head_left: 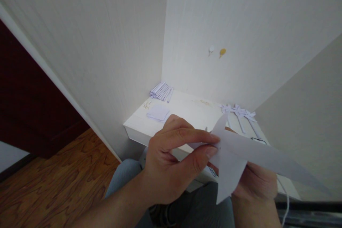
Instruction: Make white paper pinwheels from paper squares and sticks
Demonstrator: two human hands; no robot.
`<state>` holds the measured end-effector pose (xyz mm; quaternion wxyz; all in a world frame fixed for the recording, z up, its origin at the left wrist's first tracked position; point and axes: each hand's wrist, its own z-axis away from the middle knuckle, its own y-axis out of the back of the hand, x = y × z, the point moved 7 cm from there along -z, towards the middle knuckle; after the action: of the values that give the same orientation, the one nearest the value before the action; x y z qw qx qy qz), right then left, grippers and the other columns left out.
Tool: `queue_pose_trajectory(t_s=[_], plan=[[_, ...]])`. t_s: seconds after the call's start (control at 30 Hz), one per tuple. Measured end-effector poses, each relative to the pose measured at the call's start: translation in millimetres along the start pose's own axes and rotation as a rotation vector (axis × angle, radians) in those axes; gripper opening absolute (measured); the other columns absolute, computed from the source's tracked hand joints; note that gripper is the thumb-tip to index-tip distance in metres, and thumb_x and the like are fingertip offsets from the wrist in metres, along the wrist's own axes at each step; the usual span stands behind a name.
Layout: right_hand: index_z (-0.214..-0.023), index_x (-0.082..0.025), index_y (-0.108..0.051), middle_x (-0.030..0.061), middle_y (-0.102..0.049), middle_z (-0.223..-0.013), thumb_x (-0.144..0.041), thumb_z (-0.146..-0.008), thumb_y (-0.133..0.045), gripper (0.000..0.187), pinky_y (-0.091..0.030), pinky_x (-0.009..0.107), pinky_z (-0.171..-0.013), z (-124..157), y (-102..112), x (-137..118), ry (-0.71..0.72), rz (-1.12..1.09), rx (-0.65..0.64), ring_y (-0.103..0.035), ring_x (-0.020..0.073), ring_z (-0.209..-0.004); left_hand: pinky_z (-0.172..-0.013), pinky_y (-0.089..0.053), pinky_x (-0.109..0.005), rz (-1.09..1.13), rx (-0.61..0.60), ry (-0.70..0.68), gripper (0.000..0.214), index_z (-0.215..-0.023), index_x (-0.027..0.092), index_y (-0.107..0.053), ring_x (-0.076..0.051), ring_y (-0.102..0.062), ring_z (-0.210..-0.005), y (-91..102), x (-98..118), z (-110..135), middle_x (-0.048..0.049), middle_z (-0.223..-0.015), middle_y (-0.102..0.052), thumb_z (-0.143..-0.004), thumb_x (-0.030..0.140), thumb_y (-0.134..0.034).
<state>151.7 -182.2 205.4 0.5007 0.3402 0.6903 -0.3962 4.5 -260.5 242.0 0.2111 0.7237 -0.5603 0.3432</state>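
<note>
My left hand (171, 160) pinches the middle of a white paper pinwheel (240, 155) between thumb and forefinger. Its pointed blades spread up, down and far out to the right. My right hand (255, 181) is behind and under the paper, mostly hidden, closed on it from the back. Both hands are raised over my lap in front of a small white table (139, 126).
On the table lie a bundle of folded white paper strips (161, 91), a stack of white paper squares (158, 112), tiny pale bits (146, 105) and finished paper pinwheels (239, 112). White walls meet behind it. Two pins (217, 52) stick in the wall. Wood floor at left.
</note>
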Motion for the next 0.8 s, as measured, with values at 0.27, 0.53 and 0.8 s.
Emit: queue_pose_trajectory(t_s=[0.27,0.53,0.8], plan=[[-0.07,-0.024,-0.068,-0.0019,-0.062,-0.057,-0.06,-0.066,-0.092,0.043,-0.042,0.026,-0.041,-2,-15,-7,-0.049,-0.169,-0.088,-0.05,0.0151,-0.044,-0.076,-0.052,-0.033,0.065,0.026,0.048,0.018,-0.102,0.028,-0.084,-0.018,-0.062,-0.082,2.8,-6,3,-0.0038,-0.087,-0.072,-0.09,0.017,-0.078],[-0.073,-0.023,-0.079,-0.0007,-0.072,-0.067,-0.037,-0.058,-0.1,0.03,-0.051,0.02,-0.051,2,-16,8,-0.213,-0.348,-0.091,-0.061,0.0126,-0.055,-0.077,-0.05,-0.032,0.136,0.06,0.07,0.013,-0.099,0.025,-0.083,-0.016,-0.061,-0.081,3.0,-8,2,-0.0025,-0.086,-0.072,-0.09,0.018,-0.078],[-0.077,-0.024,-0.079,0.0011,-0.072,-0.068,-0.039,-0.065,-0.096,0.026,-0.054,0.025,-0.054,3,-17,14,-0.195,-0.337,-0.113,-0.061,0.0152,-0.056,-0.069,-0.05,-0.027,0.21,0.042,0.151,0.01,-0.099,0.025,-0.082,-0.013,-0.061,-0.078,-0.9,-11,4,-0.0021,-0.088,-0.069,-0.092,0.02,-0.077]])
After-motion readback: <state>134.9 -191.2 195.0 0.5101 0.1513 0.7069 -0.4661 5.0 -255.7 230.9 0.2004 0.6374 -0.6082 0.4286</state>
